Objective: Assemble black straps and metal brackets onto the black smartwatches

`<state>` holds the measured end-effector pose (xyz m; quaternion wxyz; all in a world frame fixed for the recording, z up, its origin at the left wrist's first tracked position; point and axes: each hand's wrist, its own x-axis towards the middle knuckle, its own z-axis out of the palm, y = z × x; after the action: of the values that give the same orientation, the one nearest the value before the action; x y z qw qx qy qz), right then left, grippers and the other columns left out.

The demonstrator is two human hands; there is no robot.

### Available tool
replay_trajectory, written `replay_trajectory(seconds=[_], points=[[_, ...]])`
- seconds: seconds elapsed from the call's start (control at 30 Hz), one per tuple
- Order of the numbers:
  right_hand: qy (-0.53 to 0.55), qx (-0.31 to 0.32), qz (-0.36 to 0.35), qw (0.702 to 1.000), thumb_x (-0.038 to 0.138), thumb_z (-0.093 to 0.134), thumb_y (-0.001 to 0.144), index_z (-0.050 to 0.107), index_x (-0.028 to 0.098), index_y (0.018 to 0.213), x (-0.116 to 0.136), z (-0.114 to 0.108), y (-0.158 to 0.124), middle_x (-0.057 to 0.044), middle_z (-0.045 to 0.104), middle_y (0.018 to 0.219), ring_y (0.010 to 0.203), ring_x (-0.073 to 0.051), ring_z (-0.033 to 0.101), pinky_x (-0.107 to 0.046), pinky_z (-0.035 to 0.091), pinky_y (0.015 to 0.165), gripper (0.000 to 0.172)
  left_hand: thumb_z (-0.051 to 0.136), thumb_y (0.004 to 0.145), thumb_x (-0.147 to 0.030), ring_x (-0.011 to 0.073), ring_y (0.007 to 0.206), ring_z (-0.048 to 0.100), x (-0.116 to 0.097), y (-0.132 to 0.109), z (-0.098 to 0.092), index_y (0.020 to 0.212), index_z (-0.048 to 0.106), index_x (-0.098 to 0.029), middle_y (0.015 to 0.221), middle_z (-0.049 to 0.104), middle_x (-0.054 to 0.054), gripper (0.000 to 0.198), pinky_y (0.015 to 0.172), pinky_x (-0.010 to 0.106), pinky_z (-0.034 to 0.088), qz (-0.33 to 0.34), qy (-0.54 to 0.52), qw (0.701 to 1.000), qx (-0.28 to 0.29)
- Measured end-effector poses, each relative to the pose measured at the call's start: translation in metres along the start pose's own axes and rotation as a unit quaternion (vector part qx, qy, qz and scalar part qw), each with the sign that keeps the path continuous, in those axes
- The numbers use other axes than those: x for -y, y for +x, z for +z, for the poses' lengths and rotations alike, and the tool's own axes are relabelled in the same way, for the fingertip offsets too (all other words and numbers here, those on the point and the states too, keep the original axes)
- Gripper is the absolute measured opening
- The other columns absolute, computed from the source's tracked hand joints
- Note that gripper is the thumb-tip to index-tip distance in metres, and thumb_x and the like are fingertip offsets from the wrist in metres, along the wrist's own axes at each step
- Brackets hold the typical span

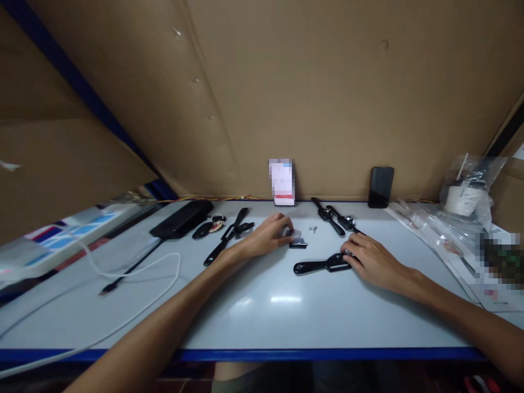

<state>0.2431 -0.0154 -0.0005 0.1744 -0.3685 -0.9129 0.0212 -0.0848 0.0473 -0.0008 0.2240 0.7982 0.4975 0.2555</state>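
My right hand [368,259] is closed on the right end of a black spokeshave [311,266], which lies near the middle of the table; the fingers hide its far handle. Thumb and fingers of my left hand [268,234] curl round a small clear plastic piece [293,234], possibly a little bag. Just below those fingertips lies a flat dark blade-like piece [298,245]. Small silvery screws [313,229] sit between the hands, farther back. Another black spokeshave [216,254] rests left of my left forearm. Two more, one spokeshave [327,215] beside a second spokeshave [346,219], lie behind my right hand.
A lit phone [282,183] and a dark phone [380,187] lean on the cardboard wall. Left are a black case [182,219], keys [207,228], a white cable [143,311] and a power strip [77,240]. Plastic packaging [438,234] and a wrapped white cup [462,199] stand right.
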Motion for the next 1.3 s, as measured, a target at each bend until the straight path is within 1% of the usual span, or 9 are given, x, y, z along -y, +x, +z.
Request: replay_trajectory(seconds=[0.13, 0.33, 0.53, 0.63, 0.77, 0.9, 1.07, 1.2, 1.3], points=[[0.092, -0.013, 0.048, 0.995, 0.014, 0.06, 0.095, 0.066, 0.019, 0.106, -0.003, 0.0, 0.003, -0.007, 0.066, 0.1, 0.09, -0.021, 0.062, -0.038, 0.05, 0.08, 0.014, 0.079, 0.068, -0.04, 0.0173, 0.074, 0.054, 0.004, -0.002, 0.0, 0.085, 0.058, -0.019, 0.08, 0.059, -0.001, 0.034, 0.071, 0.029, 0.044, -0.044, -0.078, 0.995, -0.034], [0.289, -0.055, 0.142, 0.945, 0.007, 0.065, 0.084, 0.066, 0.019, 0.096, -0.003, 0.006, 0.01, 0.001, 0.063, 0.078, 0.073, -0.016, 0.061, -0.031, 0.049, 0.07, 0.018, 0.079, 0.065, -0.038, 0.0164, 0.065, 0.062, -0.003, -0.002, 0.005, 0.089, 0.059, -0.017, 0.075, 0.067, 0.001, 0.037, 0.061, 0.028, 0.046, -0.091, -0.208, 0.97, -0.085], [0.19, -0.119, 0.125, 0.966, 0.001, 0.06, 0.085, 0.07, 0.018, 0.093, -0.011, 0.011, 0.01, -0.004, 0.067, 0.091, 0.076, -0.015, 0.06, -0.032, 0.047, 0.074, 0.021, 0.088, 0.06, -0.035, 0.0147, 0.068, 0.063, -0.035, -0.011, 0.013, 0.085, 0.061, -0.018, 0.075, 0.066, -0.002, 0.041, 0.064, 0.026, 0.049, -0.083, -0.273, 0.943, -0.17], [0.161, -0.105, 0.114, 0.975, -0.001, 0.057, 0.086, 0.071, 0.016, 0.094, -0.014, 0.009, 0.01, -0.006, 0.068, 0.097, 0.081, -0.016, 0.062, -0.033, 0.048, 0.079, 0.024, 0.088, 0.063, -0.035, 0.0134, 0.065, 0.06, -0.057, -0.015, 0.019, 0.074, 0.06, -0.017, 0.069, 0.064, -0.002, 0.035, 0.063, 0.025, 0.048, -0.066, -0.287, 0.946, -0.133], [0.193, -0.129, 0.112, 0.966, 0.008, 0.059, 0.092, 0.072, 0.017, 0.098, -0.006, 0.004, 0.011, -0.007, 0.07, 0.097, 0.088, -0.018, 0.064, -0.035, 0.049, 0.084, 0.017, 0.087, 0.067, -0.036, 0.0122, 0.058, 0.056, -0.086, -0.014, 0.03, 0.073, 0.062, -0.017, 0.065, 0.061, -0.002, 0.032, 0.057, 0.024, 0.044, -0.049, -0.306, 0.95, -0.04], [0.278, -0.165, 0.107, 0.94, 0.02, 0.057, 0.098, 0.074, 0.018, 0.099, 0.009, 0.0, 0.011, -0.006, 0.073, 0.095, 0.089, -0.019, 0.065, -0.034, 0.05, 0.081, 0.017, 0.084, 0.07, -0.038, 0.012, 0.059, 0.055, -0.105, -0.01, 0.047, 0.076, 0.064, -0.016, 0.069, 0.064, -0.001, 0.031, 0.058, 0.025, 0.043, -0.052, -0.339, 0.939, 0.035], [0.4, -0.103, 0.149, 0.899, 0.02, 0.065, 0.089, 0.074, 0.021, 0.101, 0.022, -0.001, 0.009, 0.0, 0.07, 0.08, 0.072, -0.015, 0.061, -0.028, 0.047, 0.066, 0.015, 0.082, 0.072, -0.039, 0.0115, 0.06, 0.053, -0.11, -0.014, 0.061, 0.086, 0.065, -0.017, 0.067, 0.061, -0.002, 0.031, 0.057, 0.024, 0.041, -0.046, -0.358, 0.933, 0.01], [0.525, -0.071, 0.178, 0.829, 0.022, 0.068, 0.085, 0.068, 0.019, 0.087, 0.022, 0.002, 0.009, 0.001, 0.066, 0.072, 0.066, -0.014, 0.061, -0.028, 0.05, 0.065, 0.003, 0.081, 0.074, -0.036, 0.0167, 0.073, 0.063, -0.106, -0.02, 0.061, 0.102, 0.065, -0.019, 0.079, 0.068, 0.001, 0.037, 0.067, 0.028, 0.049, -0.011, -0.35, 0.937, 0.008], [0.589, -0.076, 0.198, 0.78, 0.031, 0.072, 0.083, 0.064, 0.019, 0.085, 0.019, 0.003, 0.01, 0.0, 0.067, 0.073, 0.066, -0.015, 0.064, -0.028, 0.052, 0.061, 0.014, 0.076, 0.079, -0.039, 0.0157, 0.071, 0.061, -0.102, -0.022, 0.06, 0.083, 0.066, -0.018, 0.077, 0.068, 0.001, 0.023, 0.064, 0.027, 0.047, 0.007, -0.303, 0.953, 0.01]])
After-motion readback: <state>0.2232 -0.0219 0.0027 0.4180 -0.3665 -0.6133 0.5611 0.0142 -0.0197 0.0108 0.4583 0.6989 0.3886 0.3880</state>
